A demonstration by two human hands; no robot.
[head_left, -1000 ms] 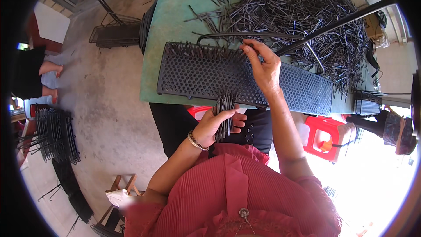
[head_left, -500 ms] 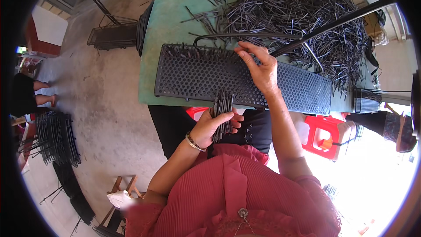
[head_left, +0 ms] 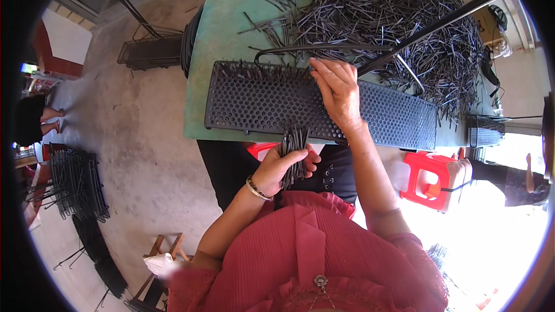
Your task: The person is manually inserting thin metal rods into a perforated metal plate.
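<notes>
A long black perforated rack (head_left: 272, 101), full of round holes, lies along the near edge of the green table. Short thin black sticks (head_left: 254, 71) stand in the holes along its far left edge. Below the rack's near edge, my left hand (head_left: 276, 169) is wrapped round a bundle of the same sticks (head_left: 295, 141). My right hand (head_left: 340, 89) lies over the rack's middle, its fingertips drawn together at the right end of the standing row. Whatever those fingertips hold is hidden. A bent black metal rod (head_left: 324, 47) passes just beyond the rack.
A big heap of loose black sticks (head_left: 399, 17) covers the far right of the green table (head_left: 217, 29). A red stool (head_left: 425, 179) stands at the right. Black wire racks (head_left: 75, 182) are stacked on the floor at left. Other people are partly visible at both sides.
My right hand has shifted slightly left, its fingers more curled down toward the rack. The left hand keeps its bundle in nearly the same place.
</notes>
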